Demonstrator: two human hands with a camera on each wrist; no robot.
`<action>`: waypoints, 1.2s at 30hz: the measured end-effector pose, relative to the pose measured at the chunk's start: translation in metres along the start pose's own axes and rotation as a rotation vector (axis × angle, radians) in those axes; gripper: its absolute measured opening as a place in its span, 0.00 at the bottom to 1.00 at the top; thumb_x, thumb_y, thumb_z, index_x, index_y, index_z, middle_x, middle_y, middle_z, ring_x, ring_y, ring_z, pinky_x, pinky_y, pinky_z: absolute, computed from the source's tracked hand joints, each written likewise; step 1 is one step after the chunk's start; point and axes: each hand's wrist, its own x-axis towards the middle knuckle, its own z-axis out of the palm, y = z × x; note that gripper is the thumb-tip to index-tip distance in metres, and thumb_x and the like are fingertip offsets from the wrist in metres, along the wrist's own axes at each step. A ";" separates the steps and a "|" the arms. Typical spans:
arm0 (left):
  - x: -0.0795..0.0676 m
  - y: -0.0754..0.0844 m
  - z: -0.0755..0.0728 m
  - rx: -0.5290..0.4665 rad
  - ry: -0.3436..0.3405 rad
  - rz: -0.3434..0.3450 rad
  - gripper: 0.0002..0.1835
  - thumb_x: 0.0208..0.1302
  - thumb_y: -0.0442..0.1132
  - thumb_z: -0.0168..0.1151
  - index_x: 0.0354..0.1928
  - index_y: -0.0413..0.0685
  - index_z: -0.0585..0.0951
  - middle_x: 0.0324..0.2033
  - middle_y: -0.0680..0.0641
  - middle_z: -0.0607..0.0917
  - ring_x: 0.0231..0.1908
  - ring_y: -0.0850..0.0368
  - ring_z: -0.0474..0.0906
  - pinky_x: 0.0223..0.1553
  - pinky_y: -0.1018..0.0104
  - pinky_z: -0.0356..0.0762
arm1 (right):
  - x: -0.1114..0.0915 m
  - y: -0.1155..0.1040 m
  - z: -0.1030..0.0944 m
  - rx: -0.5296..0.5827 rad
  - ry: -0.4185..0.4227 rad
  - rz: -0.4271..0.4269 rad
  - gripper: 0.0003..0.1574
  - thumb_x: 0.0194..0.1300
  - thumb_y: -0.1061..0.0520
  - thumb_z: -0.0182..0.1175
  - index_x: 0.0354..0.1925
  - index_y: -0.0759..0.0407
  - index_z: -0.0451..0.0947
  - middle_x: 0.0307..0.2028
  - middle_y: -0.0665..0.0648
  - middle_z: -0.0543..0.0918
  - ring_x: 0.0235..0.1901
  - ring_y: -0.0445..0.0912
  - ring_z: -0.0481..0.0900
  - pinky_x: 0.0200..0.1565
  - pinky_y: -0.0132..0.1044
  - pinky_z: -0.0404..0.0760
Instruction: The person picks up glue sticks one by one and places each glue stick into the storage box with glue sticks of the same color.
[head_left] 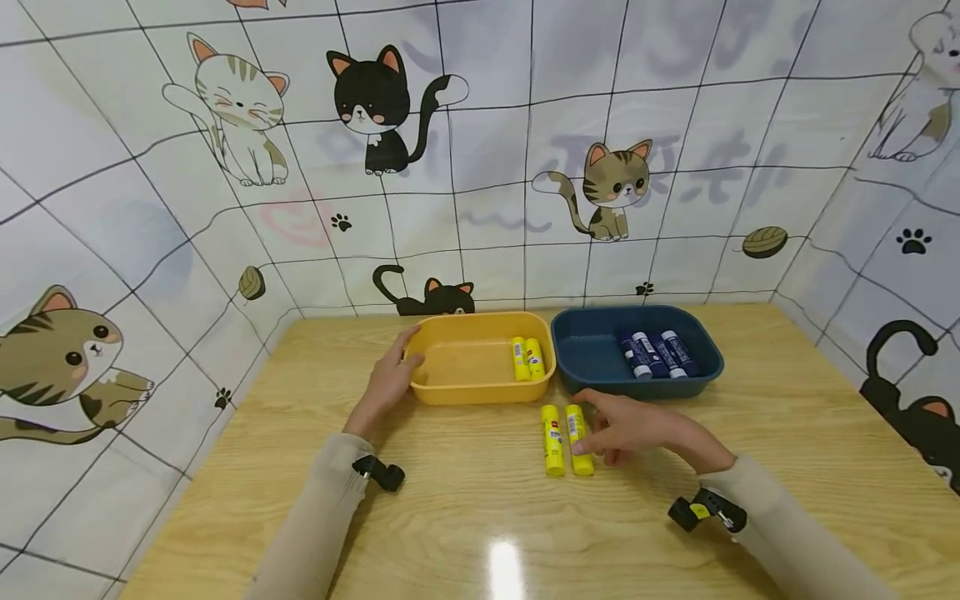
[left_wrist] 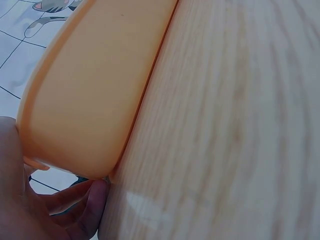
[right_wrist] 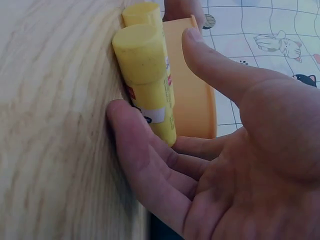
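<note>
My left hand (head_left: 390, 375) grips the left end of a yellow plastic basket (head_left: 457, 392), its thumb by the rim. In the left wrist view its fingers (left_wrist: 95, 200) bend round the basket's corner. Two yellow glue sticks (head_left: 521, 358) lie inside that basket on the right. In front of it, two more lie side by side: a left glue stick (head_left: 552, 442) and a right glue stick (head_left: 576, 423). My right hand (head_left: 630, 423) reaches over the right one with nothing pinched. The right wrist view shows its thumb (right_wrist: 215, 62) held apart and its fingers spread beside the nearer tube.
A dark blue basket (head_left: 592, 379) stands to the right of the yellow one. Several dark blue tubes with white ends (head_left: 641, 343) lie in its right part. The wooden table (head_left: 450, 517) meets a cat-patterned cloth wall (head_left: 495, 217) at the back and sides.
</note>
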 end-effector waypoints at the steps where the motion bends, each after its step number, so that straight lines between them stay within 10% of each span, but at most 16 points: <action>1: -0.001 0.000 0.000 -0.003 0.000 -0.004 0.31 0.78 0.48 0.49 0.80 0.70 0.60 0.78 0.42 0.65 0.75 0.35 0.62 0.73 0.36 0.62 | 0.001 0.000 0.000 0.000 -0.005 0.000 0.53 0.66 0.45 0.71 0.76 0.64 0.56 0.29 0.58 0.84 0.25 0.49 0.85 0.32 0.45 0.87; 36: 0.000 -0.001 0.000 -0.010 0.001 -0.009 0.31 0.78 0.48 0.49 0.80 0.71 0.60 0.78 0.43 0.64 0.75 0.36 0.62 0.72 0.37 0.64 | 0.005 0.001 0.007 0.038 0.057 -0.065 0.49 0.55 0.54 0.80 0.63 0.65 0.59 0.32 0.60 0.83 0.23 0.51 0.86 0.30 0.43 0.88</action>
